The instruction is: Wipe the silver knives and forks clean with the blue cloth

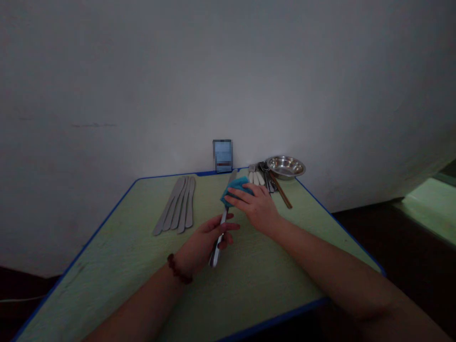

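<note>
Watching through the head cam, I had both hands over the green table (pixel 117 256), parked on one table knife (pixel 223 218). It sat roughly mid-table on a slant, handle end near and blade end pointing at the wall.

Left hand (pixel 207 236) was underneath-ish: fingers curled around the handle in a loose, mostly closed grip, a couple of fingers sticking out to the right past it. The wrist with the dark red bead bracelet (pixel 177 271) lined up with a forearm running in from bottom left.

Right hand (pixel 260 207) was palm down, fingers slightly spread and pointing left, holding a blue cloth (pixel 233 185) against the blade. The thumb was hidden, so I couldn't tell how tight that grip was. That forearm angled in from lower right.

Left of the hands lay a fan of grey metal knives (pixel 180 204). Just past the right hand I had white-handled forks (pixel 256 178), brown chopsticks (pixel 280 190) and a shiny steel bowl (pixel 289 176).
</note>
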Available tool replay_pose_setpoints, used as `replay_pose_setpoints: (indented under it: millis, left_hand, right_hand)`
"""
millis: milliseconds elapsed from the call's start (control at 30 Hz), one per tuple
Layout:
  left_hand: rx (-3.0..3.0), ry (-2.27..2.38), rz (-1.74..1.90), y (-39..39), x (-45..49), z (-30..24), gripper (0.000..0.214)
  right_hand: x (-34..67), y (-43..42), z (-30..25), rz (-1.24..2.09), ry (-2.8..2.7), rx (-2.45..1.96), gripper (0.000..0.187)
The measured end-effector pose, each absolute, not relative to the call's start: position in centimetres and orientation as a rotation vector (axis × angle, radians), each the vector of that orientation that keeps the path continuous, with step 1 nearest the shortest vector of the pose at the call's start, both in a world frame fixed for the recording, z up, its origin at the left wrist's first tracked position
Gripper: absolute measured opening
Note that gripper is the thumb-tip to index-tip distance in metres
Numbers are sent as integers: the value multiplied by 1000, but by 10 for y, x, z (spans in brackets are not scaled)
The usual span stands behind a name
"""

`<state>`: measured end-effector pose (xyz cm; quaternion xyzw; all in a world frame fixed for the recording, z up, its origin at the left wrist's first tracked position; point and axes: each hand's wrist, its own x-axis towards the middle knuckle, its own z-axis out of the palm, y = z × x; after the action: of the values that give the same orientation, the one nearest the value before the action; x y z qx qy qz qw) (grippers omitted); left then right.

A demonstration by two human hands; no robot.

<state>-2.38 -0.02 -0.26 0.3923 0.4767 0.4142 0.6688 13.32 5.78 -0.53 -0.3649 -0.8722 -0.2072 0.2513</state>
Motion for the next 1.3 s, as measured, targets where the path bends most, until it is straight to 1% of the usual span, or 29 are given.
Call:
replay_pose_setpoints:
  millis: [633,1300]
  left_hand:
    - [999,1125,835,-2,-25,-8,35]
    - [1083,1117,811,-5,-23,-4,31]
  right_hand:
    - [138,61,-2,-584,-2317,-1124,36]
    - [142,65,0,-620,-2226,-1238,37]
